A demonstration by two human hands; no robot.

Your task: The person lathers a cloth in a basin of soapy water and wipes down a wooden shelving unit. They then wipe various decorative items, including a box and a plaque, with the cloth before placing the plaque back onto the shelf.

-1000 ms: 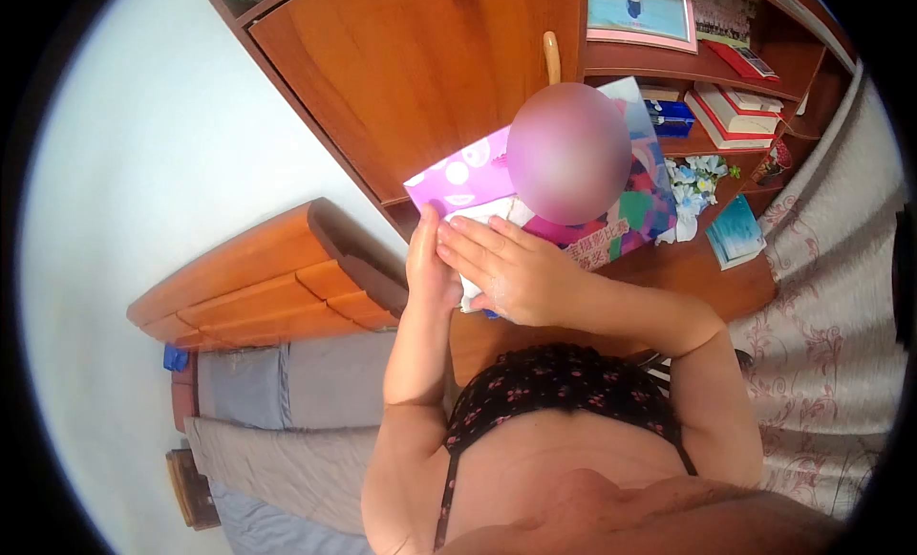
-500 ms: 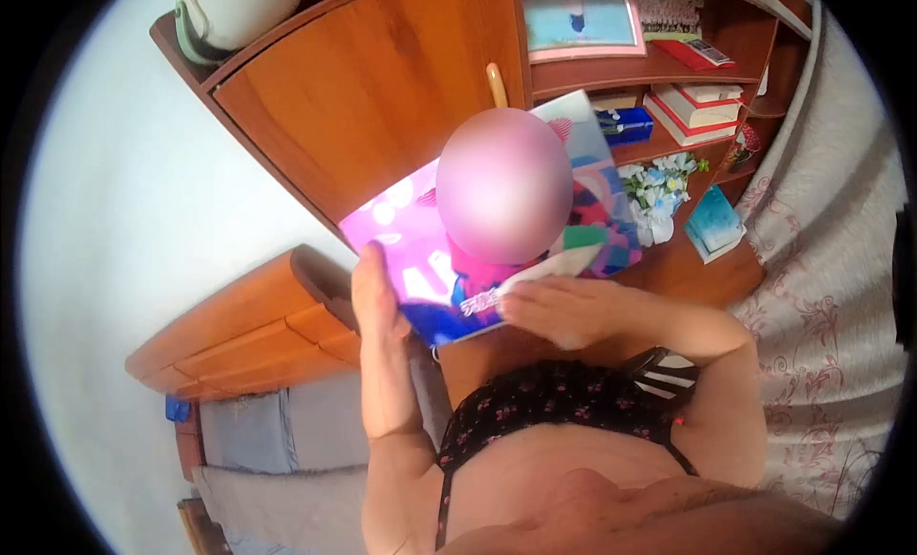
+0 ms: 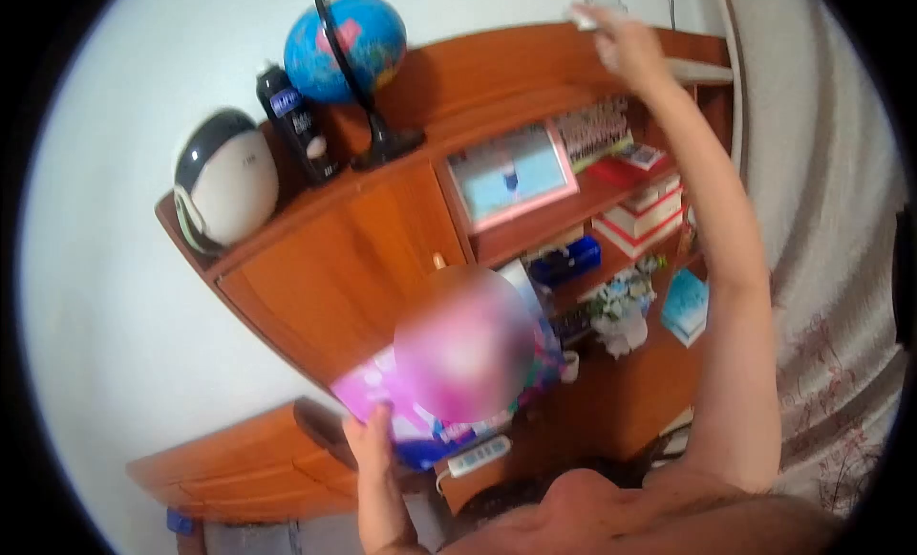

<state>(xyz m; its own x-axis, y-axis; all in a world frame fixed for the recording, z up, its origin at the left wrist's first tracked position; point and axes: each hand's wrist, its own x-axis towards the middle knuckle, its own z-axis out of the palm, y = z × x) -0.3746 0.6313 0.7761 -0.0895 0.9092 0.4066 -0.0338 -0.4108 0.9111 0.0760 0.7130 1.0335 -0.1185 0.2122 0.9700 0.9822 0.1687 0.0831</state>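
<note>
My left hand [image 3: 371,442] grips the lower left edge of a colourful picture board [image 3: 368,388], thumb on its printed face. A round blur hides much of the board's middle. Raised high at the upper right, my right hand [image 3: 626,51] is closed on a small white cloth [image 3: 583,20], which is blurred and looks crumpled. This hand is above the cabinet's upper board, well apart from the picture board. Another whitish object [image 3: 607,1] shows just behind the fingers, too unclear to name.
On the cabinet top [image 3: 401,159] stand a globe [image 3: 344,49], a black spray can [image 3: 298,125] and a white helmet [image 3: 229,178]. Shelves hold a framed picture [image 3: 511,178], books [image 3: 642,216] and flowers [image 3: 621,316]. A power strip [image 3: 479,455] lies near the board. Curtain [image 3: 812,268] at right.
My right hand has left the board and risen to the upper right. My left hand still holds the board, now lower in view. The view has tilted up, showing the globe and can.
</note>
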